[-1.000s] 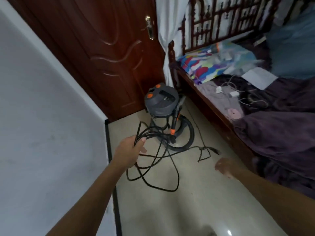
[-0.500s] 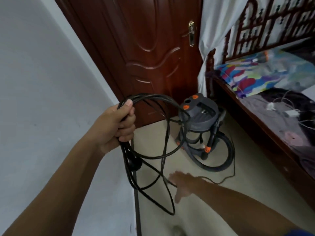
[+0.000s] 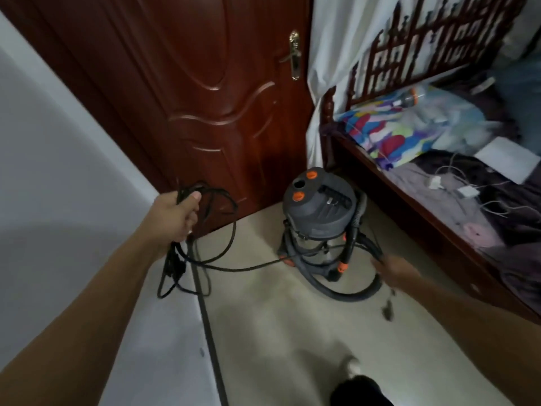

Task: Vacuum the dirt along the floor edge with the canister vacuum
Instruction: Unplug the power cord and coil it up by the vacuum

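Vacuum [image 3: 319,206] upright beside door [image 3: 190,83], cord coils [image 3: 223,230] in left hand [image 3: 175,213]

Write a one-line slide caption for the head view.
Left hand holds the coiled power cord while the right hand reaches for the hose of the canister vacuum by the door.

bare left forearm [image 3: 96,291], bare right forearm [image 3: 468,315], dark trouser leg [image 3: 361,391], perhaps a pale sock [image 3: 352,367]

No text legible. Faint pale marking on the lid rim of the canister vacuum [image 3: 319,206], just left of my right hand [image 3: 393,268]; too blurred to read.
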Available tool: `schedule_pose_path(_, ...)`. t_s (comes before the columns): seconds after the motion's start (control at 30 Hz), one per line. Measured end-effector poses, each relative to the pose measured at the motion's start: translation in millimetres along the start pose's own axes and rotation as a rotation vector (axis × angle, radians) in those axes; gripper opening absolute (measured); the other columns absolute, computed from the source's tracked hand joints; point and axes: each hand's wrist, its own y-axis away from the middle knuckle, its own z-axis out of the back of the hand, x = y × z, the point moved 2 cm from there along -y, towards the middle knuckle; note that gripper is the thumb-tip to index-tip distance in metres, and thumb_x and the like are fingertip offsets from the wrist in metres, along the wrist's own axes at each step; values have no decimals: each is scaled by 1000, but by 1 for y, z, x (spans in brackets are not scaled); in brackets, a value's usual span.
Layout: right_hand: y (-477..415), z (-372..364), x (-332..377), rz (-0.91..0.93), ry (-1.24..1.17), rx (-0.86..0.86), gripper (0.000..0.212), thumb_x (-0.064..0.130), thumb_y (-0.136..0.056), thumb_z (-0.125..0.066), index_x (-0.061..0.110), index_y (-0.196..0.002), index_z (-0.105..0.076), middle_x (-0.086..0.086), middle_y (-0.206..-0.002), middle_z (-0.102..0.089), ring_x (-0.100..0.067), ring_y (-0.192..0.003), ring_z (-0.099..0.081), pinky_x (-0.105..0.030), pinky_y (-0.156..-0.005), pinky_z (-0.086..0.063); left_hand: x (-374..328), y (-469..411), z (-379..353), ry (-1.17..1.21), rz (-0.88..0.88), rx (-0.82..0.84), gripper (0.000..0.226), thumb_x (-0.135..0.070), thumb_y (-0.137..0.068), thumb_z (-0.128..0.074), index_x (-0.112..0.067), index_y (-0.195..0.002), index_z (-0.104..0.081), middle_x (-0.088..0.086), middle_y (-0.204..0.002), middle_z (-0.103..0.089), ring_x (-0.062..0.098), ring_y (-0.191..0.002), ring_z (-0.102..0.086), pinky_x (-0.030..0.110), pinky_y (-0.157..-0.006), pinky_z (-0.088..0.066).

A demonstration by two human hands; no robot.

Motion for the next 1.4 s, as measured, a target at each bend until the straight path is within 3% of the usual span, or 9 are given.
schedule_pose_path(0.1,1,40,80,337,-41,-82,31,38,-104,-35,17,-106,-56,0,-92,-59,-23,-89,-60,-29,-71,-44,24,-35,-47,-53,62,110,23,-19,-100,-51,-3,-86,-59,4,-58,-66,7,-33,-38,16,-32,-26)
schedule_pose_path(0.23,-4,84,172,902,77,-251,33,39,-104,-33,13,-94,-51,5,-65,-46,-15,-56,-39,-27,-49,-28,36,-79,-100,123,228,251,21,-14,-92,-61,5,-102,-64,5,-60,-59,12,-43,-43,20,-36,-28)
schedule_pose_path(0.33,-39,109,209,1045,109,-248,22,40,-104,-34,26,-88,-39,-4,-69,-57,-18,-55,-43,-34,-51,-33,29,-111,-123,339,354,283,18,-18,-98,-53,-8,-105,-66,0,-82,-71,13,-56,-49,22,-41,-30)
schedule_pose_path(0.47,-86,121,223,1082,208,-226,27,39,-104,-37,19,-109,-53,-5,-80,-64,-22,-68,-56,-33,-56,-36,11,-161,-132,550,417,333,24,-23,-100,-48,-7,-104,-65,6,-83,-72,13,-58,-52,21,-41,-33)
schedule_pose_path(0.7,-152,112,207,781,75,-153,26,38,-100,-43,19,-101,-60,-2,-84,-65,-22,-76,-60,-32,-62,-41,-19,-253,-130,581,404,370,16,-11,-98,-49,-14,-83,-52,1,-58,-46,10,-52,-40,18,-37,-27)
schedule_pose_path(0.87,-210,99,97,-84,65,-161,17,43,-96,-46,33,-97,-60,5,-85,-62,-17,-82,-61,-29,-67,-46,-34,-347,-79,423,335,399,24,-11,-100,-46,-17,-76,-45,-4,-50,-37,6,-43,-39,16,-32,-23)
schedule_pose_path(1.0,-203,71,16,-500,-46,-170,28,32,-98,-46,14,-107,-67,-10,-103,-68,-28,-97,-66,-33,-78,-52,-39,-419,-41,-17,155,529,18,-10,-99,-49,-13,-81,-49,2,-55,-43,10,-45,-34,18,-34,-22)
schedule_pose_path(1.17,-216,86,102,-477,-231,-324,25,33,-100,-42,25,-93,-65,-10,-95,-69,-29,-87,-63,-40,-76,-52,-29,-482,-49,-470,-54,654,8,-14,-94,-60,-13,-86,-62,-3,-59,-45,11,-54,-41,24,-47,-28)
schedule_pose_path(1.4,-241,108,256,-89,-103,-272,14,36,-103,-36,28,-100,-47,-4,-78,-62,-25,-70,-59,-40,-65,-46,-18,-496,-104,-391,-95,865,10,-1,-96,-52,4,-93,-60,-8,-44,-58,-1,-33,-40,12,-35,-28)
